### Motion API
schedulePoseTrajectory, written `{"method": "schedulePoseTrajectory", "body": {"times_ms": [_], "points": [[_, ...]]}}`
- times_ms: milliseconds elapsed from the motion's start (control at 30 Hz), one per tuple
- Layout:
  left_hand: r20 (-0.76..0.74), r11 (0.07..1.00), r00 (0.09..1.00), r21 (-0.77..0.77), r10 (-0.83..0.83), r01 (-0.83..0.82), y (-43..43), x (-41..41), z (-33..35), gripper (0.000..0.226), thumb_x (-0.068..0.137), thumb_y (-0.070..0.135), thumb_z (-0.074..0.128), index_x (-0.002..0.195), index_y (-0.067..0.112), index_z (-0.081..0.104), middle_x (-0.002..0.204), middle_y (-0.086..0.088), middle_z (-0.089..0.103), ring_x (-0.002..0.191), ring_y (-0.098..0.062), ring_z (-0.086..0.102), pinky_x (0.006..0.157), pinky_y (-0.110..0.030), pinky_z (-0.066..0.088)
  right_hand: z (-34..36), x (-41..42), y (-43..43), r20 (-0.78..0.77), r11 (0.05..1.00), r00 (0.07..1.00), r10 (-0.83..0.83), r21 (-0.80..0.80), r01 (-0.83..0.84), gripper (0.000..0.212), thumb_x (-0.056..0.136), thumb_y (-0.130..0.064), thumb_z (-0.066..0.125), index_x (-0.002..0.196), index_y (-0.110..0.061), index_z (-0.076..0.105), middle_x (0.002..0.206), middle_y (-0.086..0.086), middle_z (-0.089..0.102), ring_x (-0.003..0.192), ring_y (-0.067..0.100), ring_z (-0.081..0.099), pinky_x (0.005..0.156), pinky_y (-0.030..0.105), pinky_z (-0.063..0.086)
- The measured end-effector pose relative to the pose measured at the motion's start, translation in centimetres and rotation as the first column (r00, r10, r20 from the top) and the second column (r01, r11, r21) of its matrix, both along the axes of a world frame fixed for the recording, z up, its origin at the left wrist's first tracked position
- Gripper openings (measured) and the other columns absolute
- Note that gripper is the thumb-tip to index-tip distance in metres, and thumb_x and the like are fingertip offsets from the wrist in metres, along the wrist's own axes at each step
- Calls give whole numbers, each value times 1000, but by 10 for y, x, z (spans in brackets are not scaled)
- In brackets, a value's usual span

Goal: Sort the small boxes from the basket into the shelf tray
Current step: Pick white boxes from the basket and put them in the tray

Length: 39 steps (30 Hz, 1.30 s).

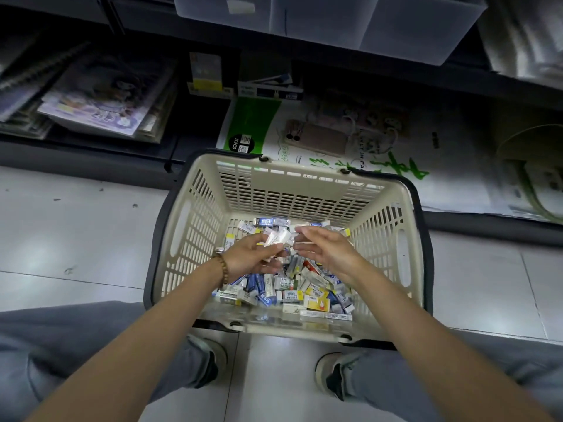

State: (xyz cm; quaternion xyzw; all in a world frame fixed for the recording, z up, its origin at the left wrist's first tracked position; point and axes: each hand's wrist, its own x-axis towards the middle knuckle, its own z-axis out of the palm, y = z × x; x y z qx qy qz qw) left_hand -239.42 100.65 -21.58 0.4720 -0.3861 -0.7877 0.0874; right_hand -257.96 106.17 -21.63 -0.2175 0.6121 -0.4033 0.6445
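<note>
A cream plastic basket (pixel 195 239) with a dark handle stands on the floor between my knees. Its bottom is covered with several small boxes (pixel 292 295) in white, blue and yellow. My left hand (pixel 249 255), with a bead bracelet at the wrist, is inside the basket and holds a few pale small boxes (pixel 278 237) fanned between its fingers. My right hand (pixel 329 249) hovers just right of them, palm turned in, fingers apart, its fingertips close to the held boxes. Whether it touches them is unclear. A translucent shelf tray (pixel 396 28) sits on the shelf above.
Low dark shelving runs across the far side, with stacked notebooks (pixel 100 99) at left, small packs (pixel 207 76) in the middle and large printed bags (pixel 350 138) at right. The floor is pale tile (pixel 70 239). My shoes (pixel 330 376) stand just under the basket's near edge.
</note>
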Motion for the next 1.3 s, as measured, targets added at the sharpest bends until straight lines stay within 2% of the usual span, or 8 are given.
{"method": "schedulePoseTrajectory", "body": {"times_ms": [133, 300, 467, 567, 700, 933, 1133, 1300], "points": [[54, 992, 998, 119, 37, -44, -10, 13, -13, 22, 88, 8, 60, 103, 5, 44, 87, -1, 74, 75, -11, 69, 65, -26, 59, -44, -30, 22, -396, 952, 878, 270, 248, -180, 30, 90, -22, 61, 115, -7, 64, 125, 8, 61, 107, 17, 60, 87, 23, 46], [136, 982, 986, 146, 96, -116, -12, 20, -28, 75, 84, 3, 64, 143, -2, 18, 127, -17, 53, 79, -13, 65, 65, -27, 59, -79, -39, 37, -430, 889, 789, 438, 340, -308, 36, 85, -24, 69, 116, -6, 66, 130, 11, 55, 119, 25, 53, 98, 33, 44], [183, 986, 977, 105, 107, -127, -13, 20, -41, 72, 85, 17, 64, 142, -3, 25, 136, -18, 48, 74, -10, 65, 64, -24, 57, -97, -32, 40, -632, 789, 479, 609, 422, -447, 40, 80, -25, 75, 117, -16, 65, 129, 7, 52, 116, 24, 53, 92, 28, 44], [176, 985, 979, 120, 99, -121, -14, 18, -40, 55, 87, 24, 61, 132, -3, 43, 92, 0, 71, 70, -7, 68, 61, -22, 56, -99, -30, 42, -654, 872, 577, 489, 353, -340, 24, 78, -20, 76, 100, -15, 69, 109, 3, 65, 102, 17, 60, 84, 27, 47], [161, 986, 983, 118, 94, -113, -15, 17, -36, 48, 86, 21, 64, 126, -2, 50, 112, -2, 67, 83, -8, 68, 60, -19, 54, -93, -33, 45, -658, 898, 611, 441, 312, -311, 23, 80, -14, 73, 66, -19, 55, 90, 4, 66, 90, 13, 56, 86, 32, 49], [141, 983, 981, 101, 136, -151, -9, 19, -32, 52, 82, 19, 67, 127, -2, 49, 127, -4, 59, 85, -10, 70, 57, -18, 54, -91, -31, 47, -620, 872, 612, 490, 333, -359, 34, 77, -12, 77, 109, -11, 65, 103, 3, 65, 95, 17, 60, 81, 23, 45], [121, 970, 977, 147, 176, -193, -5, 17, -29, 17, 84, 15, 64, 97, 4, 62, 112, -9, 68, 76, -13, 71, 55, -18, 55, -94, -33, 48, -630, 875, 609, 483, 330, -353, 30, 77, -12, 77, 104, -11, 67, 108, 3, 64, 102, 18, 60, 86, 25, 46], [137, 964, 972, 159, 191, -212, -6, 14, -27, 53, 81, 15, 68, 125, -5, 47, 121, -13, 60, 82, -16, 70, 56, -18, 55, -94, -32, 47, -649, 876, 589, 481, 320, -362, 23, 85, -19, 69, 106, -11, 65, 102, 3, 63, 91, 16, 55, 83, 28, 46]]}}
